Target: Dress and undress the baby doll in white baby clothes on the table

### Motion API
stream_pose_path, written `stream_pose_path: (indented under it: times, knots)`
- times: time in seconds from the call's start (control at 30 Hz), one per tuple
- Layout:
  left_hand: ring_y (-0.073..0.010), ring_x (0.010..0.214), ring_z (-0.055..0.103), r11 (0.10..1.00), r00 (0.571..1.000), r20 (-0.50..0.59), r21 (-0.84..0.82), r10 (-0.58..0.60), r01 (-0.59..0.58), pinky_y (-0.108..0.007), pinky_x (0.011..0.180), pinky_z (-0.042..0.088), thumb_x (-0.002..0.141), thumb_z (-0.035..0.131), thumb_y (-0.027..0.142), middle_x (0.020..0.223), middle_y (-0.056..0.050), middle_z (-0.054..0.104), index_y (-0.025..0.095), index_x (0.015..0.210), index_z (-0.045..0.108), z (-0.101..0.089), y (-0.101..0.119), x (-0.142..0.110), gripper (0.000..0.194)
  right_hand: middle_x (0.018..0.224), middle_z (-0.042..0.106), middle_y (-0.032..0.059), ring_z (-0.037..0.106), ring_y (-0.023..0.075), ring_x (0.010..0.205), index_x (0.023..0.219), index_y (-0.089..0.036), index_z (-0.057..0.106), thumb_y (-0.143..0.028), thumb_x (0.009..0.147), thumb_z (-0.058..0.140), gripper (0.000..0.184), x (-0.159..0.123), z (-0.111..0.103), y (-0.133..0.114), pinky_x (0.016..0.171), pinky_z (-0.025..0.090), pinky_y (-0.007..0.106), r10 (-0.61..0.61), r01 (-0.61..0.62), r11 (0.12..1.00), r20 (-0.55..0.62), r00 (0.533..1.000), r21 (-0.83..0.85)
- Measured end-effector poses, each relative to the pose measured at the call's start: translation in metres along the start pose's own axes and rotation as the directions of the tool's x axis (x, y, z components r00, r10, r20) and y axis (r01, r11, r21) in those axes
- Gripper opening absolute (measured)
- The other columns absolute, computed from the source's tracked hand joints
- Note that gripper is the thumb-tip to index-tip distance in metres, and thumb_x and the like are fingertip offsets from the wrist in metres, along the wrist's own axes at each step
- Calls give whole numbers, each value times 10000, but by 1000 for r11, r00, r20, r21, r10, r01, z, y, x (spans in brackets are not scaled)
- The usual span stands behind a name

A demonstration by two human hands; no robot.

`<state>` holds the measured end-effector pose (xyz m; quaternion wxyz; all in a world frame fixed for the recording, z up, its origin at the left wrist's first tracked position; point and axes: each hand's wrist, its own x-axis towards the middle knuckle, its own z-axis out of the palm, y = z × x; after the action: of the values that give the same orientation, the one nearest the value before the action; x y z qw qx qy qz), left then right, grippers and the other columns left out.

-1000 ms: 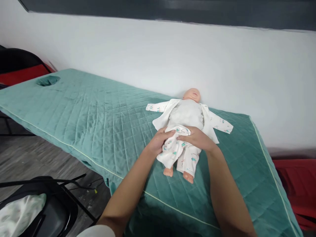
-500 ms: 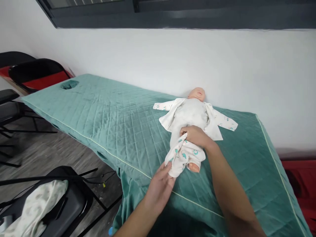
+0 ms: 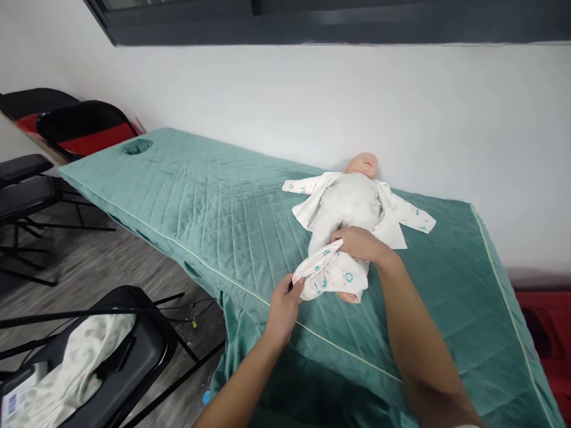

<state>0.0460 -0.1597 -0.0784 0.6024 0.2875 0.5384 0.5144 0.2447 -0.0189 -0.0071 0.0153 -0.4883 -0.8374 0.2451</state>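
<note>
White trousers at the doll's six o'clock, off its hips but still round one lower leg, are pinched in the curled left hand and right hand, its jacket already open.

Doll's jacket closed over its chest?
No: the jacket lies spread open to either side of the doll's white torso.
</note>
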Motion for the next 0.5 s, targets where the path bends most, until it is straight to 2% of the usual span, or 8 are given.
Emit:
stream_pose_path:
  times: [0.13,0.2,0.3,0.37,0.43,0.5]
  knots:
    - [-168,839,606,980,973,196,-134,-118,146,-301,795,494,750,776,484,941,-76,672,128,921,655,2,13,-1,414,870,728,22,607,172,764,780,-204,666,-317,813,570,152,-1,0,1,628,308,277,-44,44,999,4,999,28]
    - [-178,874,616,973,955,276,-166,-109,159,-306,823,485,768,768,459,995,-92,677,129,976,653,4,17,0,407,847,714,26,603,177,764,761,-195,649,-320,803,576,151,-2,-1,4,647,329,281,-80,79,993,6,997,88]
    - [-159,876,589,995,955,294,-101,35,-5,-286,829,457,845,690,458,974,-64,662,143,1009,629,5,14,7,360,816,680,28,594,184,771,755,-187,627,-365,819,568,198,-3,-3,10,684,376,288,-165,159,954,2,986,252]
    - [-144,829,556,988,945,295,31,139,-154,-267,784,437,884,635,460,889,-32,632,146,968,604,3,9,18,326,802,660,24,585,182,772,754,-186,615,-406,835,565,239,-3,-4,13,699,399,291,-197,184,915,-1,980,360]
    - [-137,781,525,937,928,298,197,223,-288,-256,730,417,911,584,443,821,-7,592,153,919,579,-1,6,33,290,786,646,15,576,175,758,744,-187,602,-429,841,570,263,-4,-5,13,691,405,289,-180,166,899,-4,984,406]
    - [-140,766,518,846,907,300,359,297,-396,-258,711,410,939,523,394,811,1,582,166,924,575,-3,9,50,235,794,650,13,580,175,760,752,-187,608,-447,835,586,273,-5,-5,11,674,404,285,-139,132,909,-13,990,394]
